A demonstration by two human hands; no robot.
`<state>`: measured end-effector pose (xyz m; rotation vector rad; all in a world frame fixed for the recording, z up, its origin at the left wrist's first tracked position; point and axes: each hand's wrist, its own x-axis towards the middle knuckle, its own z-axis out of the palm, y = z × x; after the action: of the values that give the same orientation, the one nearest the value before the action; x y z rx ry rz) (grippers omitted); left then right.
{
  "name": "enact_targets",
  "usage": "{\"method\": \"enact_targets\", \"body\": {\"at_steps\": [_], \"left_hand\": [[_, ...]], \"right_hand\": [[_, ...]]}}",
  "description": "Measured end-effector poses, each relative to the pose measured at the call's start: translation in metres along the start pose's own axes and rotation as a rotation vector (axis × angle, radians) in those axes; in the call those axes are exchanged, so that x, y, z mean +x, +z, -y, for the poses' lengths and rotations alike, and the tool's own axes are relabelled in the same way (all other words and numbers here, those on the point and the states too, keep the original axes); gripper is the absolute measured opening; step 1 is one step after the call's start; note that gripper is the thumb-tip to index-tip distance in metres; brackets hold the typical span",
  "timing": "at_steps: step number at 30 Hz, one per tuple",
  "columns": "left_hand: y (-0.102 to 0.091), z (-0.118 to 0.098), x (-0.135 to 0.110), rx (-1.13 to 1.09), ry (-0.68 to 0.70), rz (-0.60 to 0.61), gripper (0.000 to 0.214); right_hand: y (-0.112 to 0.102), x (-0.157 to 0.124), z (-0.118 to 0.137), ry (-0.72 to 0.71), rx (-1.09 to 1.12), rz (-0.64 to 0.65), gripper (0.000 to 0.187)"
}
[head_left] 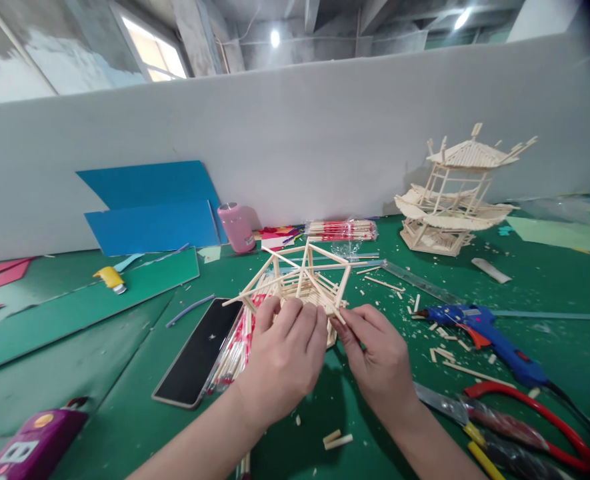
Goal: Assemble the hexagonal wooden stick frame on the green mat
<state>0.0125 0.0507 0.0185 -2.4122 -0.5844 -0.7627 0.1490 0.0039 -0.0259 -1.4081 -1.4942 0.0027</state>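
A small pavilion-like frame of thin wooden sticks (303, 268) is in the middle of the head view, with sticks meeting at a central peak. My left hand (287, 347) is closed over its near side, fingers curled and tips hidden behind the knuckles. At the near right corner, my right hand (377, 350) pinches the end of a wooden stick (341, 315) between thumb and fingers. Under and left of the frame lies a plastic-wrapped bundle of red-marked sticks (232, 357), partly hidden by my left hand.
Right of my hands lie a blue glue gun (489, 333), red-handled scissors (535, 420) and stick scraps. A finished-looking stick pagoda (457, 200) stands behind. On the left are a phone (197, 357), a yellow cutter (109, 278) and a purple box (37, 440); a pink bottle (237, 228) stands farther back.
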Motion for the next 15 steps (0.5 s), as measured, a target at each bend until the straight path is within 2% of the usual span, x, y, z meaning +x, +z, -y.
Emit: {"method": "enact_targets", "body": {"at_steps": [11, 15], "left_hand": [[0.0024, 0.0002, -0.0011, -0.025, -0.017, 0.012, 0.018], [0.0028, 0.0006, -0.0021, -0.039, -0.035, -0.018, 0.016]], "right_hand": [[-0.0027, 0.0031, 0.004, 0.182, 0.267, 0.075, 0.012], [-0.0068, 0.0027, 0.0022, 0.254, 0.333, 0.082, 0.017]]}}
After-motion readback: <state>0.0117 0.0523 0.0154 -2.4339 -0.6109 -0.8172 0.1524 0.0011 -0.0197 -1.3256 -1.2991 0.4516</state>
